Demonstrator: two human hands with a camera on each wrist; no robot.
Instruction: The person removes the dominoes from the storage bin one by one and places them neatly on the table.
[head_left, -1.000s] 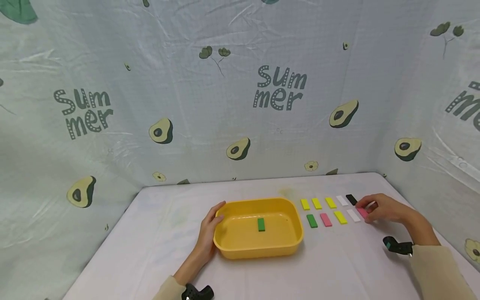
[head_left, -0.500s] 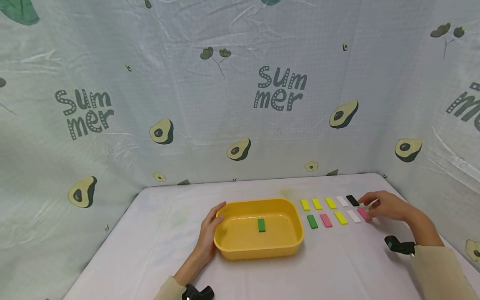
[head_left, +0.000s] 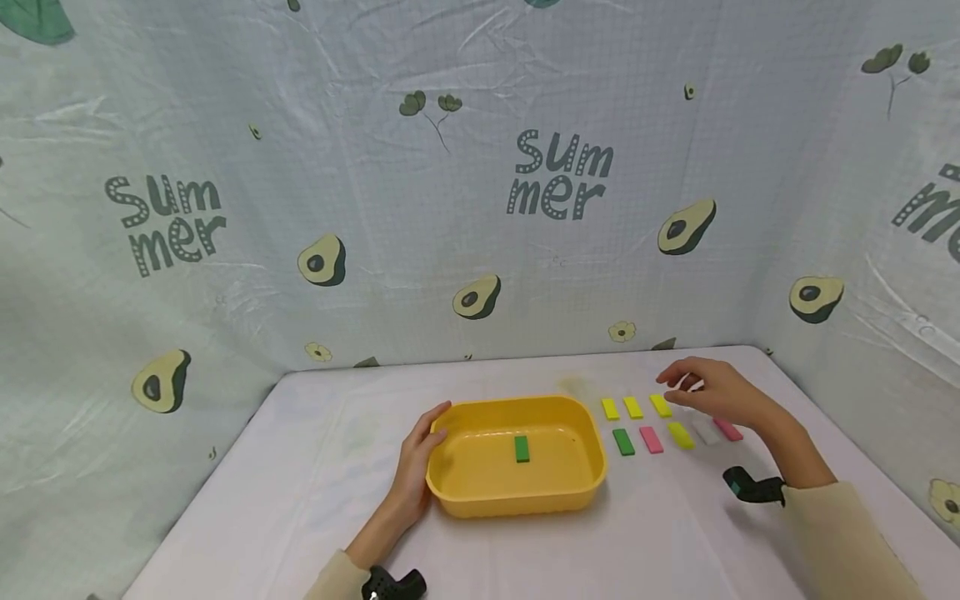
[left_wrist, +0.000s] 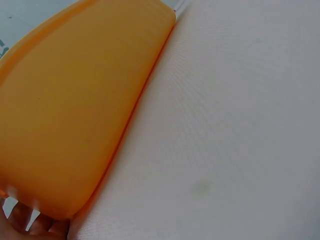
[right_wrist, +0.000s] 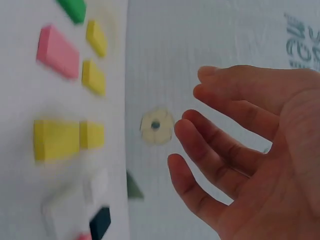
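Observation:
My left hand (head_left: 415,462) holds the left side of a yellow plastic tray (head_left: 517,506), its thumb over the rim; in the left wrist view curled fingers (left_wrist: 42,226) touch the tray's outer wall. A green block (head_left: 522,449) lies inside. My right hand (head_left: 712,387) hovers above the far right blocks, fingers loosely bent around nothing. Under and near it lie a yellow block (head_left: 660,406), a white block (head_left: 706,431) and a pink block (head_left: 727,429). The black block (right_wrist: 100,223) shows on the table in the right wrist view; the hand hides it from the head view.
Between tray and right hand, two rows of flat blocks continue, with a green block (head_left: 623,442), a pink block (head_left: 651,439) and several yellow ones. All rest on a white-covered table (head_left: 300,467). A printed cloth (head_left: 375,208) stands behind and along the sides.
My right hand has left the pink block at the row's right end, then lifted and moved left over the back row. The pink block stays on the table. My left hand keeps its place.

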